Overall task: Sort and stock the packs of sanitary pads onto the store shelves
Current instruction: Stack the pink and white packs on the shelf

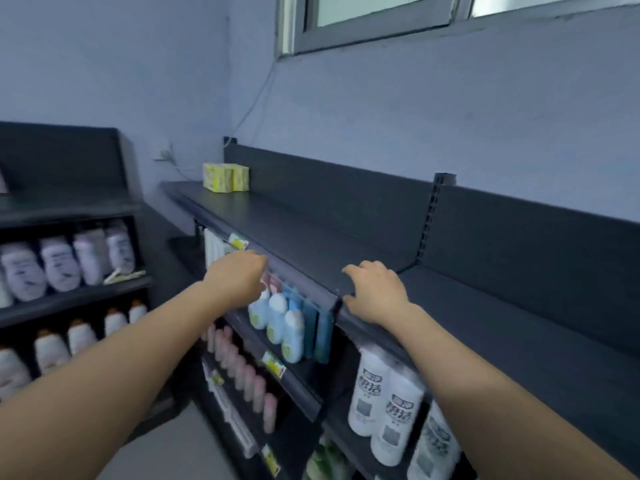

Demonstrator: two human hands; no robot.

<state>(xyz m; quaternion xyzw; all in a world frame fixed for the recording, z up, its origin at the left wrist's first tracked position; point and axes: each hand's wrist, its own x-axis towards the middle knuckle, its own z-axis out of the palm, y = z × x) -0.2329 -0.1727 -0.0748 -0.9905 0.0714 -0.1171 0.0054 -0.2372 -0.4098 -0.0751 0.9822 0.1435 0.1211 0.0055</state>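
At the far left a dark shelf unit (69,299) carries rows of white bottles (59,265). The left hand (235,275) reaches to the front lip of the top shelf (311,237), fingers bent; blur hides whether it holds anything. Two yellow packs (225,177) sit at the far left end of that shelf. Just under the lip, flat blue and pink packs (313,323) stand upright behind pale blue bottles (277,320), between the two hands. The right hand (375,292) grips the lip, fingers curled over the top and thumb at the front. Below it, on the near right, stand tall white bottles (384,403).
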